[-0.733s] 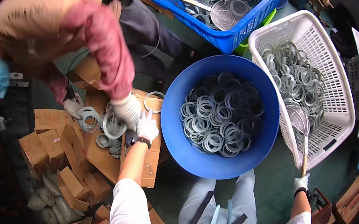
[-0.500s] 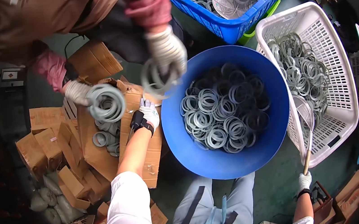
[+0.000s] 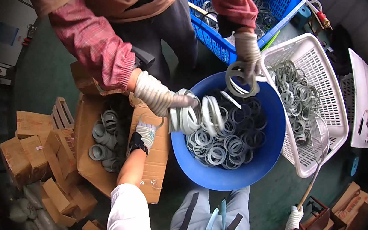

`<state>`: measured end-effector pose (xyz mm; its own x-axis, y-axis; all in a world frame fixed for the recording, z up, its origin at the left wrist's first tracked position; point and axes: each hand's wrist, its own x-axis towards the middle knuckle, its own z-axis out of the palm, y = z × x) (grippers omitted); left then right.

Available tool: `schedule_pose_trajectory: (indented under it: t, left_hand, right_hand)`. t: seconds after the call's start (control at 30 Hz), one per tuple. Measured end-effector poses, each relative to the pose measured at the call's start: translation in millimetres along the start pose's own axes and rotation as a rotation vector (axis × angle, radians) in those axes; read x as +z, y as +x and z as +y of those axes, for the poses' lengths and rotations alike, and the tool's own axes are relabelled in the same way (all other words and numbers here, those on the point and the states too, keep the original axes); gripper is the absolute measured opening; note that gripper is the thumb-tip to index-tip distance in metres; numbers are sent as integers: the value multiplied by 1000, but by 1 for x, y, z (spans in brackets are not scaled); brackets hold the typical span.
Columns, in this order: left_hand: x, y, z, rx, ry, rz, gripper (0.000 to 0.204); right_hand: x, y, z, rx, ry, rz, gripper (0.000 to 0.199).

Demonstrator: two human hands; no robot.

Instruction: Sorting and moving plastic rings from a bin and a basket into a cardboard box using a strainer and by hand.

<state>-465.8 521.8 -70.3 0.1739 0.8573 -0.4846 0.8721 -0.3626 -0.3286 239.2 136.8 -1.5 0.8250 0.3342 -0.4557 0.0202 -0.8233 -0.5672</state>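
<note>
My left hand (image 3: 146, 135), in a whitish glove, rests against the flap of an open cardboard box (image 3: 156, 177), fingers stretched out. Grey rings and short tubular pieces (image 3: 108, 134) lie inside that box. At the lower right, my gloved right hand (image 3: 294, 218) is closed round the handle of a mesh skimmer (image 3: 320, 136), whose head is at the near side of the white basket (image 3: 337, 95). Before me stands a round blue tub (image 3: 230, 184) with many grey rings (image 3: 217, 155) in it. Over it, another person's gloved hands (image 3: 155, 93) hold several rings (image 3: 190, 116).
Farther back is a blue basket (image 3: 219, 47) holding more rings. Cardboard boxes (image 3: 17, 158) and plastic bags (image 3: 37, 204) crowd the left; other boxes (image 3: 351, 202) stand lower right. A white panel (image 3: 361, 101) leans beyond the white basket.
The other person has moved right, bringing rings from the cardboard box to over the tub. My right hand and the skimmer have shifted left in view; my left hand stays by the flap.
</note>
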Motion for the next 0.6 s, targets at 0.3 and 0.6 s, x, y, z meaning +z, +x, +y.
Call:
schedule_pose_trajectory:
  t: [0.3, 0.6]
  left_hand:
    - [-19, 8, -19, -35, 34, -293, 25]
    - [16, -24, -33, -167, -38, -93, 22]
  right_hand:
    - [-26, -122, -52, -15, 70, -16, 23]
    - [-18, -217, -167, 7, 10, -125, 33]
